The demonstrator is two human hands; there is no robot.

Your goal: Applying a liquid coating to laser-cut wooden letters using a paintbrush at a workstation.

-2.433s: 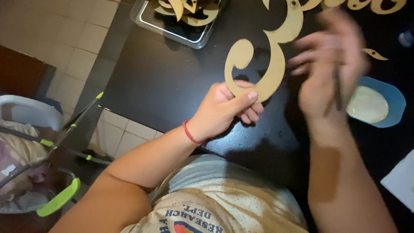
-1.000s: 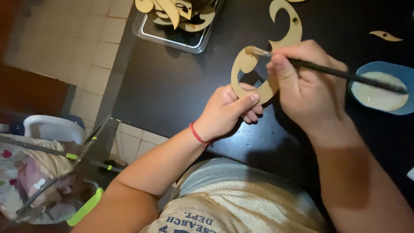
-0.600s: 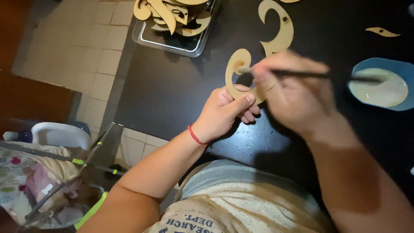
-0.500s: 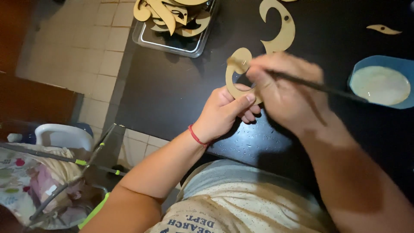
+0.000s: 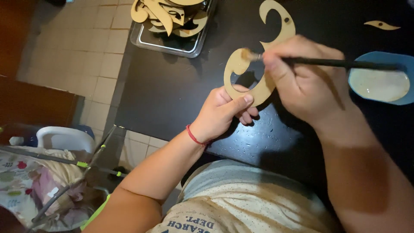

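My left hand (image 5: pixel 224 113) grips the lower curl of a tan wooden scroll-shaped cutout (image 5: pixel 276 30), holding it above the black table (image 5: pixel 172 95). My right hand (image 5: pixel 306 82) holds a thin black paintbrush (image 5: pixel 340 64). The bristle tip rests on the cutout's left curl near its top. The brush handle points right, over a blue dish of pale paste (image 5: pixel 379 84).
A metal tray (image 5: pixel 172 43) with several more wooden cutouts stands at the table's far left edge. A small leaf-shaped wooden piece (image 5: pixel 381 25) lies at the back right. Tiled floor, a white plastic chair (image 5: pixel 64 138) and patterned fabric sit left of the table.
My right hand brought the brush from beside the dish onto the cutout and has been stroking its left curl. The left hand has kept its hold on the piece.
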